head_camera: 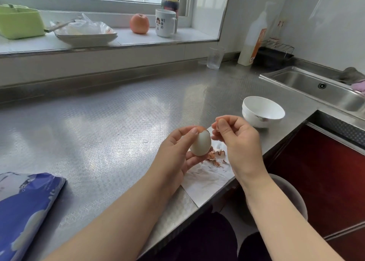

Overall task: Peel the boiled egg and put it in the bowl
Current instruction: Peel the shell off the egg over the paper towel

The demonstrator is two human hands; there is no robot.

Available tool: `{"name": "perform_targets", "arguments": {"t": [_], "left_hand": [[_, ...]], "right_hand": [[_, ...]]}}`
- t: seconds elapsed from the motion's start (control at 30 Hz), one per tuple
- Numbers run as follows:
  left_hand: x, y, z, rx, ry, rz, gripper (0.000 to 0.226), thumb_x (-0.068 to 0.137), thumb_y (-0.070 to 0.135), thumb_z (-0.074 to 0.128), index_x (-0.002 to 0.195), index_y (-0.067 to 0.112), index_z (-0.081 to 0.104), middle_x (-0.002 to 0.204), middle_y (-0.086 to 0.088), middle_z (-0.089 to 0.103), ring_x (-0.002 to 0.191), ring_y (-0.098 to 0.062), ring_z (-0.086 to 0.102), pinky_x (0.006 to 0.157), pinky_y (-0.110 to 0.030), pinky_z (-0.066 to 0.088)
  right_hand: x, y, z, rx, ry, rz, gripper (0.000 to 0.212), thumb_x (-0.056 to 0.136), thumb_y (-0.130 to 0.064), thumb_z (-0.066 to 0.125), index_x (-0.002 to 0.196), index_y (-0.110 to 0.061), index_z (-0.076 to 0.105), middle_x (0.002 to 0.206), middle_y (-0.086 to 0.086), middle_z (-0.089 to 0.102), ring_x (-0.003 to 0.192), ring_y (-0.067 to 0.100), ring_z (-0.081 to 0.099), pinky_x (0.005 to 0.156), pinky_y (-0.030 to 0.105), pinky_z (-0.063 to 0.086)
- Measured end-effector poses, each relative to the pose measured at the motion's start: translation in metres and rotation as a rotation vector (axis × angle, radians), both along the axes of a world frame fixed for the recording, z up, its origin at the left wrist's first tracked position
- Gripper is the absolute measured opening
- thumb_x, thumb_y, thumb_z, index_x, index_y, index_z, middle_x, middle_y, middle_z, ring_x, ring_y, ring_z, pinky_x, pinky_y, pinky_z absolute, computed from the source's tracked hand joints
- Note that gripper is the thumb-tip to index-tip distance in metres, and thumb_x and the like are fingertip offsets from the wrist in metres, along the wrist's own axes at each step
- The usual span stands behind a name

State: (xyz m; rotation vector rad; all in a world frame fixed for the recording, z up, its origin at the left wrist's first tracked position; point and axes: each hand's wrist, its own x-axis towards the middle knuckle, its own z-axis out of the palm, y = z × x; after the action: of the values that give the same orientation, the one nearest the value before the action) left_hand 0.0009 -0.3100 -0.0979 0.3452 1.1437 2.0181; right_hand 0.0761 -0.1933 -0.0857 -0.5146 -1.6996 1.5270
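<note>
My left hand (175, 152) grips a boiled egg (201, 143) above the steel counter; the egg is mostly bare white, with a small cap of brown shell left at its top. Just right of the egg, my right hand (237, 140) pinches a small bit of shell between thumb and fingertips. Brown shell fragments (216, 156) lie on a white paper napkin (207, 178) under both hands. An empty white bowl (262, 111) stands on the counter behind and to the right of my right hand.
The counter edge runs diagonally below my hands. A steel sink (320, 89) lies at the far right. A clear glass (215, 57) and a white bottle (253, 41) stand at the back. A blue packet (25, 211) lies at the left. The sill holds an apple (139, 23) and a mug (165, 22).
</note>
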Motion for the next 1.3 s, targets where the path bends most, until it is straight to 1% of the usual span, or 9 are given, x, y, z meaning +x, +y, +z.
{"name": "perform_targets", "arguments": {"t": [0.1,0.27,0.43,0.53,0.67,0.8,1.0,1.13,1.3], "left_hand": [[-0.001,0.000,0.000,0.022,-0.019,0.000,0.026,0.094,0.018,0.061,0.116,0.004,0.063,0.104,-0.012,0.074,0.093,-0.041,0.072,0.076,-0.036,0.061],[-0.002,0.000,0.000,0.083,-0.055,-0.025,0.030,0.089,0.019,0.064,0.115,0.005,0.062,0.101,-0.010,0.073,0.090,-0.037,0.071,0.081,-0.035,0.060],[-0.001,0.000,0.001,0.083,-0.058,-0.011,0.055,0.069,0.017,0.076,0.120,0.009,0.058,0.115,-0.018,0.068,0.094,-0.035,0.072,0.078,-0.030,0.061],[-0.001,0.000,0.000,0.086,-0.051,0.002,0.049,0.074,0.015,0.074,0.122,0.014,0.060,0.121,-0.017,0.068,0.100,-0.036,0.071,0.081,-0.031,0.061],[-0.003,0.000,-0.001,0.073,-0.051,0.024,0.042,0.083,0.011,0.070,0.124,0.016,0.060,0.119,-0.013,0.070,0.102,-0.027,0.071,0.082,-0.030,0.060],[-0.002,0.000,0.000,0.051,-0.009,-0.020,0.033,0.090,0.012,0.063,0.123,0.010,0.063,0.111,-0.009,0.071,0.098,-0.021,0.067,0.080,-0.027,0.059],[-0.001,-0.001,0.000,0.034,0.031,-0.051,0.034,0.093,0.018,0.060,0.122,0.000,0.064,0.108,-0.012,0.070,0.094,-0.022,0.067,0.078,-0.025,0.058],[0.000,0.000,-0.001,0.012,0.067,-0.008,0.035,0.085,0.017,0.068,0.117,0.002,0.066,0.103,-0.012,0.072,0.089,-0.020,0.070,0.084,-0.031,0.058],[0.002,0.001,-0.003,0.023,0.063,0.014,0.028,0.085,0.013,0.070,0.113,0.011,0.066,0.096,-0.009,0.076,0.081,-0.018,0.072,0.076,-0.031,0.060]], "right_hand": [[0.006,0.007,0.005,-0.112,0.024,0.022,0.009,0.092,-0.011,0.059,0.088,-0.012,0.066,0.074,-0.005,0.068,0.067,0.008,0.063,0.070,0.024,0.053],[0.021,0.016,0.002,0.209,-0.337,0.069,0.012,0.083,-0.017,0.071,0.092,-0.025,0.072,0.092,-0.004,0.070,0.081,0.014,0.065,0.082,0.027,0.053],[0.027,0.015,0.007,0.438,-0.440,0.013,0.009,0.089,-0.021,0.064,0.088,-0.025,0.072,0.076,-0.008,0.069,0.074,0.003,0.062,0.070,0.015,0.045],[0.027,0.016,0.008,0.557,-0.508,0.087,0.026,0.090,-0.011,0.059,0.105,-0.030,0.068,0.097,-0.015,0.066,0.094,-0.005,0.058,0.082,0.009,0.042],[0.025,0.014,0.011,0.502,-0.346,-0.005,0.015,0.092,-0.021,0.059,0.099,-0.029,0.069,0.082,-0.012,0.070,0.086,-0.001,0.064,0.079,0.016,0.049],[0.018,0.004,0.015,0.574,-0.247,0.056,0.022,0.092,-0.020,0.061,0.112,-0.026,0.066,0.107,-0.013,0.065,0.103,0.002,0.060,0.090,0.018,0.047],[0.013,-0.003,0.008,0.565,-0.224,0.009,0.012,0.083,-0.026,0.071,0.095,-0.027,0.070,0.092,-0.014,0.069,0.093,0.004,0.063,0.087,0.026,0.050],[0.014,-0.002,0.003,0.749,-0.196,-0.028,0.008,0.087,-0.024,0.066,0.091,-0.020,0.072,0.089,-0.009,0.070,0.088,0.008,0.064,0.080,0.033,0.052],[0.014,0.001,-0.002,0.963,-0.165,-0.089,0.017,0.090,-0.023,0.059,0.087,-0.010,0.070,0.086,-0.002,0.071,0.082,0.017,0.065,0.073,0.038,0.052]]}}
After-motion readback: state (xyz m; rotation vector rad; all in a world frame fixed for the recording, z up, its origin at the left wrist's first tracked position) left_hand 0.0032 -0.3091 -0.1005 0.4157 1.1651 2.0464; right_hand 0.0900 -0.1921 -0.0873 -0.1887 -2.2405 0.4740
